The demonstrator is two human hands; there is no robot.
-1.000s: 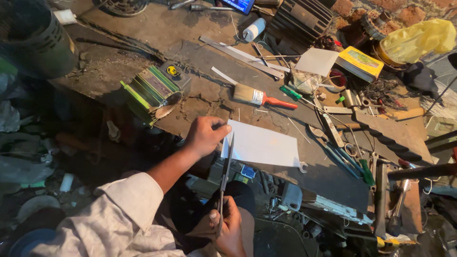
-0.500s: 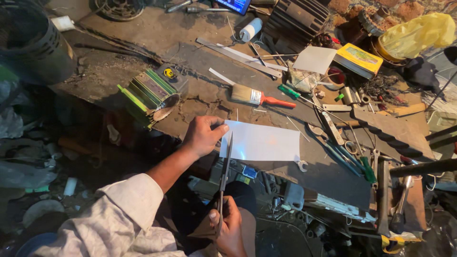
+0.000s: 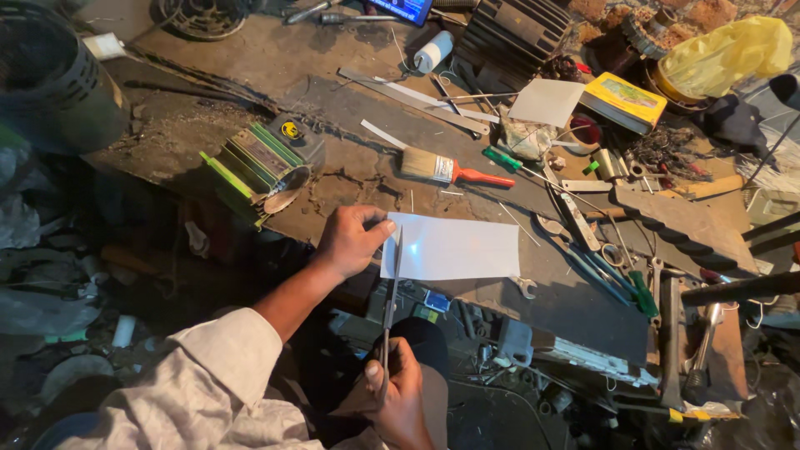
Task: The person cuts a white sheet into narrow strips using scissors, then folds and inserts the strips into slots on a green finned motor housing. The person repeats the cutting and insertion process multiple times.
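Left hand (image 3: 350, 242) presses down on the left edge of a white sheet (image 3: 454, 247), fingers curled w/ thumb and fingertips pinning the paper to the desk (image 3: 333, 162). Right hand (image 3: 398, 392) sits low at 6 o'clock, closed around the near end of a long thin metal strip (image 3: 390, 304); the strip runs up towards 12 and its far end meets the sheet's left edge just beside the left hand's fingers. Can't tell if it's a ruler or a blade. The sheet lies flat at the front of the desk, approx. centre of view, long side running 9 to 3.

From the sheet, at 12 o'clock: a paintbrush (image 3: 450, 169) w/ orange handle, lying flat. At 10 o'clock: a stack of green-edged metal plates (image 3: 258, 162), tilted, near the desk edge. At 1 o'clock: another white sheet (image 3: 546, 102) propped among clutter, a yellow box (image 3: 625, 98) just beside it, and a yellow plastic bag (image 3: 721, 50) further out. At 3 to 4 o'clock: screwdrivers, scissors & misc. tools (image 3: 617, 267) spread over the desk's right end. A small spanner (image 3: 525, 287) touches the sheet's lower right corner. White bottle (image 3: 433, 50) far out at 12.
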